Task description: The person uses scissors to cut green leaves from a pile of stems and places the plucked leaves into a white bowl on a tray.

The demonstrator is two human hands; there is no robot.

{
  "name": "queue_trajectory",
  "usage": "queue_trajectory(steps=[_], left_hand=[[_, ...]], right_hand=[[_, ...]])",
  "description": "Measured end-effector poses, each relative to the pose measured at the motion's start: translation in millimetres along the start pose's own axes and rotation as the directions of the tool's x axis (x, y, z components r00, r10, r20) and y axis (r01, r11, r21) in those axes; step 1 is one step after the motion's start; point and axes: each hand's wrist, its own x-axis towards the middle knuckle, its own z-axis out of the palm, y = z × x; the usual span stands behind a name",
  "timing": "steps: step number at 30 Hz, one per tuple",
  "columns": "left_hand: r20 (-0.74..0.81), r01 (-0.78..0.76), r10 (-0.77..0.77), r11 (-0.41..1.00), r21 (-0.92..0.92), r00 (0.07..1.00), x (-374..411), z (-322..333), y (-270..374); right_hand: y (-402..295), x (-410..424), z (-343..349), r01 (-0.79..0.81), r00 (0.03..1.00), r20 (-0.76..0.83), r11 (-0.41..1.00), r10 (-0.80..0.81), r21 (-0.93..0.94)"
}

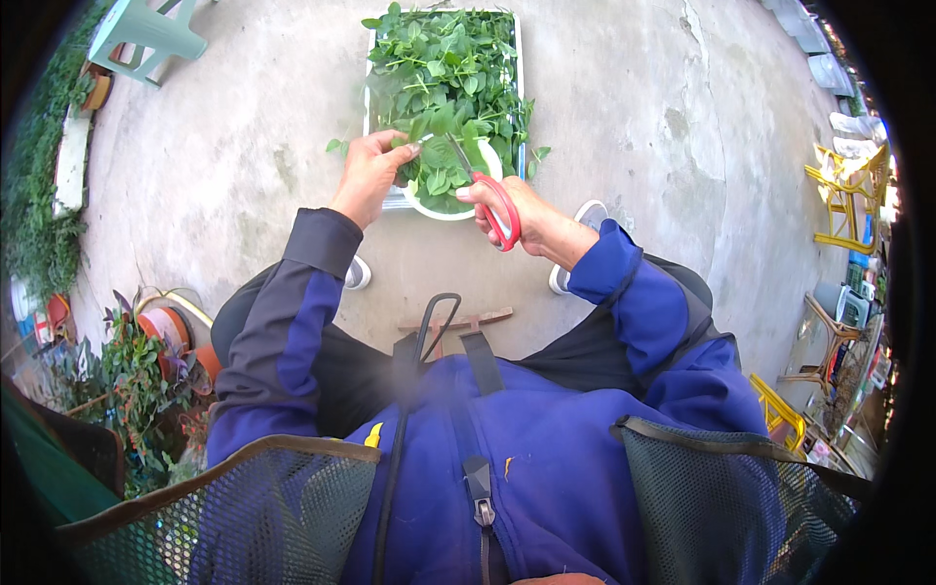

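Observation:
My right hand (pixel 523 212) grips red-handled scissors (pixel 506 216), their blades pointing forward among green leaves. Beside them, the thumb and fingers of my left hand (pixel 371 172) pinch a leafy green sprig (pixel 433 155); the fingers hide part of its stem. Below both hands is a white bowl (pixel 447 215) with loose leaves in it. It stands at the near end of a white rectangular planter box (pixel 519 55), which is densely filled with leafy green plants (pixel 446 69). The far side of the bowl is partly covered by foliage.
Concrete floor (pixel 621 124) surrounds the box. A pale green plastic stool (pixel 150 36) stands at the far left, with potted plants (pixel 164 336) nearer on that side. Yellow chair frames (pixel 848 197) are at the right. A black strap loop (pixel 439 300) sticks up between my knees.

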Motion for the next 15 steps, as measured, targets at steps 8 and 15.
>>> queue_trajectory(steps=[8,15], left_hand=[[-0.020,0.076,-0.074,0.981,0.179,0.997,0.2,2.3,-29.0],[-0.110,0.074,-0.051,0.973,0.218,0.993,7.9,-7.0,-23.7]], right_hand=[[19.3,-0.3,10.1,-0.145,0.989,-0.009,0.986,0.146,0.083],[19.1,-2.0,12.9,-0.172,0.982,-0.058,0.980,0.178,0.105]])
